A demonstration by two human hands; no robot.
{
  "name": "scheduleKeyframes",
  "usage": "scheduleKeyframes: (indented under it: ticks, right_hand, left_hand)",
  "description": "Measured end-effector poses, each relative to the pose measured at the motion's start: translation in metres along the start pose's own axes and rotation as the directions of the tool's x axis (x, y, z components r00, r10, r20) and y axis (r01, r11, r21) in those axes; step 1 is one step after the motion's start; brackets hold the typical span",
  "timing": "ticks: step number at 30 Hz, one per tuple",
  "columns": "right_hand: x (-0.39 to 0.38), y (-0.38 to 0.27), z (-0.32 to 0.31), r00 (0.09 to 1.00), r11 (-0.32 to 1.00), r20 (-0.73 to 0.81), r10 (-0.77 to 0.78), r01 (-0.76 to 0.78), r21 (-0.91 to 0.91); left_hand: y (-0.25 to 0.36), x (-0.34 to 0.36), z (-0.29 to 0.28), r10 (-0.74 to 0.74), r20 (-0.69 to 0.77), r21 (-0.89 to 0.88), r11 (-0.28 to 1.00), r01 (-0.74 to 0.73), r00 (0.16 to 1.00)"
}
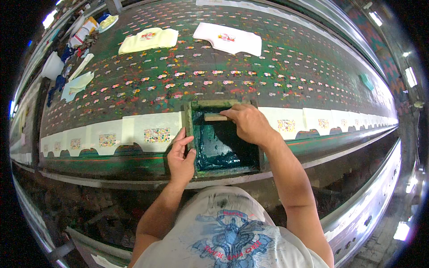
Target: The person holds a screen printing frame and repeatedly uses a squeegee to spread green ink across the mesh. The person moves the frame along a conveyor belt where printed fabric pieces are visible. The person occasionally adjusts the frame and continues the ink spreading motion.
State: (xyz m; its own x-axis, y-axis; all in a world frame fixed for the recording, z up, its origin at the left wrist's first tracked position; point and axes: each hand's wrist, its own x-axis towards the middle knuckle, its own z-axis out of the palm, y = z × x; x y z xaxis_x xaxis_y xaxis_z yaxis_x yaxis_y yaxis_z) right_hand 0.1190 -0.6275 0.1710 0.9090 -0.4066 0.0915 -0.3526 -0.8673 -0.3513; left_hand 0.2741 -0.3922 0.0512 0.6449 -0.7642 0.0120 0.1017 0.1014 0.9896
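A printing screen in a wooden frame (193, 154), coated with dark teal ink, lies on the near edge of the long printing table. My left hand (181, 158) grips the frame's left side with partly curled fingers. My right hand (248, 125) is closed on a wooden squeegee (213, 117) held across the upper part of the screen. White fabric panels with colourful prints (107, 140) lie in a row to the left of the screen, and another printed row (319, 123) runs off to the right.
Folded printed pieces, yellow (147, 40) and pale pink (227, 39), lie farther back on the paint-speckled table (313, 62). A white container (52, 64) and loose cloths (77, 85) sit at the left end. A small teal item (366, 81) lies at the right. A metal rail (362, 192) runs behind me.
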Motion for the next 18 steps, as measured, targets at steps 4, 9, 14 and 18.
scheduleKeyframes:
  ticks: [4, 9, 14, 18]
  right_hand:
    - [-0.025, -0.022, 0.004, 0.998, 0.998, 0.01, -0.054, 0.055, -0.011]
    - [-0.065, -0.054, 0.012, 0.999, 0.999, 0.038, -0.035, 0.035, -0.009]
    - [-0.099, -0.082, 0.015, 0.998, 0.999, 0.053, -0.036, 0.037, -0.003]
    - [-0.116, -0.092, 0.019, 0.999, 1.0, 0.037, -0.013, 0.014, -0.009]
  left_hand:
    - [0.002, -0.002, 0.002, 0.014, -0.01, 0.029, 0.999, -0.014, 1.0]
    - [0.002, -0.003, 0.001, 0.035, -0.007, 0.041, 0.999, -0.035, 0.999]
    - [-0.001, -0.002, 0.001, 0.015, 0.002, 0.015, 1.0, -0.015, 1.0]
    - [0.001, -0.002, 0.005, 0.07, 0.013, 0.13, 0.989, -0.071, 0.997]
